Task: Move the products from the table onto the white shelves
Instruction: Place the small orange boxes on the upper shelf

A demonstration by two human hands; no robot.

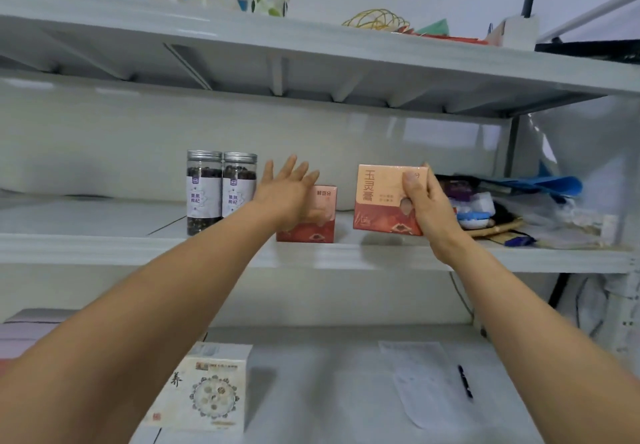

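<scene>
White shelves (pixel 104 246) on a pale wall; every place below is given from the shelved box (pixel 325 215), a red-and-peach carton standing at the middle tier's front edge.

Left of it: two jars (pixel 204 190), clear, silver-lidded, dark dried fruit inside, side by side.

Before its left half: my left hand (pixel 287 194), fingers straight and spread, holding nothing; whether it touches the carton I cannot tell.

Just right of it, a narrow gap between: held box (pixel 381 201); same red base and peach top, large characters down its left side, glossy wrap, upright, front face toward me; bottom edge at the shelf lip, resting or hovering I cannot tell.

Right again: my right hand (pixel 426 208), thumb on the held box's front, fingers curled behind its right edge.

Farthest right: heap of bags and packets (pixel 519 201).

Below it, on the table (pixel 311 374): white patterned box (pixel 207 391); paper sheet (pixel 422 381); pen (pixel 465 383).

Judgement: the free slot lies between carton and heap; a short push backward should do, keeping the box upright.
</scene>
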